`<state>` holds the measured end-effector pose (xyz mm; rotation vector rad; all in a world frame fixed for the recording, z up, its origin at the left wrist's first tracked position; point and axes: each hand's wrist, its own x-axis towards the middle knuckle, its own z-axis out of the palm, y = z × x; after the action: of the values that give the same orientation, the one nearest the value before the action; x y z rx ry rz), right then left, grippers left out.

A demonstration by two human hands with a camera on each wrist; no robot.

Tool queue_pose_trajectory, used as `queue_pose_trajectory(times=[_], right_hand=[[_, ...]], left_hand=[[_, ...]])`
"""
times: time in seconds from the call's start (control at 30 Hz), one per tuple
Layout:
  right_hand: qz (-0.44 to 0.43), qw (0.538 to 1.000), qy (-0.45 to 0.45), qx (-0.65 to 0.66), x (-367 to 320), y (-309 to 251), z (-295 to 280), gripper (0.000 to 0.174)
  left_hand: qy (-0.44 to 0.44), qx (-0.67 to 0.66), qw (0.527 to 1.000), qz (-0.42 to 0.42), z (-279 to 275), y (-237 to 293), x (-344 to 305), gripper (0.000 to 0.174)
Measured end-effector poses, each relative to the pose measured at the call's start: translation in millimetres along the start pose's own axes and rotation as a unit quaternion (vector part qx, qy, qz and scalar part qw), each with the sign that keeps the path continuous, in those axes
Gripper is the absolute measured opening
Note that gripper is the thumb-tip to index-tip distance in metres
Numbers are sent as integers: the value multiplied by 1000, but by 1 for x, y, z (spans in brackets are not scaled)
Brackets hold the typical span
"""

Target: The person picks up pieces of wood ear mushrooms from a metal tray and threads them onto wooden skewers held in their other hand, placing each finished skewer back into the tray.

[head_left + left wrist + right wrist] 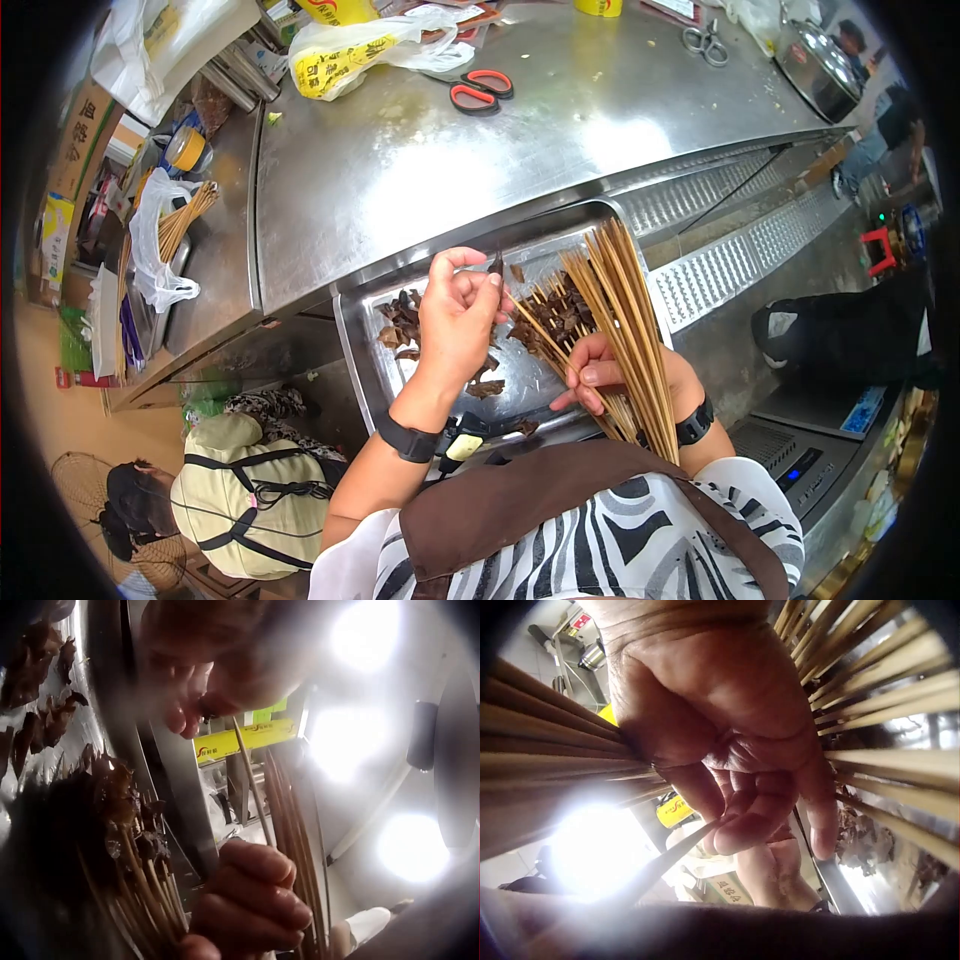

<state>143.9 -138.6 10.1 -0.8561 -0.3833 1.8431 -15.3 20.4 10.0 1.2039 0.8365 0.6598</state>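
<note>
Between thumb and fingers, my left hand (458, 325) pinches a dark brown piece of wood ear mushroom (496, 264) over the metal tray (352, 350). My right hand (603, 374) pinches one bamboo skewer (251, 776), whose tip points up at the left fingers. A thick bundle of bare skewers (630, 330) leans along the right hand and forearm. Loose mushroom pieces (400, 322) lie in the tray's left part. Skewers threaded with mushroom (124, 802) lie together in the tray, below the right hand.
Beyond the tray stretches a steel counter (400, 160) with red-handled scissors (480, 92), a yellow plastic bag (340, 65) and grey scissors (705, 44). More skewers (180, 225) stand in a bag at left. Another person (250, 490) is bent low at lower left.
</note>
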Motion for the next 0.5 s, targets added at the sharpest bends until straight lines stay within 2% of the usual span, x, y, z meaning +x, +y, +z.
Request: queue_pose_trajectory(times=[0.1, 0.23, 0.33, 0.4, 0.5], right_hand=[[1, 1000, -17, 0, 1, 1, -1, 17], [4, 1000, 0, 3, 0, -1, 2, 17], [7, 1000, 1, 1, 1, -1, 1, 16], [11, 1000, -1, -1, 2, -1, 2, 16], [8, 1000, 9, -3, 1, -2, 3, 16]], left_hand=[[28, 98, 990, 98, 4, -10, 0, 14], [30, 82, 990, 106, 9, -12, -3, 18], [61, 20, 991, 117, 11, -7, -6, 23], [62, -54, 993, 89, 11, 3, -9, 24], [35, -72, 996, 48, 3, 4, -8, 22]])
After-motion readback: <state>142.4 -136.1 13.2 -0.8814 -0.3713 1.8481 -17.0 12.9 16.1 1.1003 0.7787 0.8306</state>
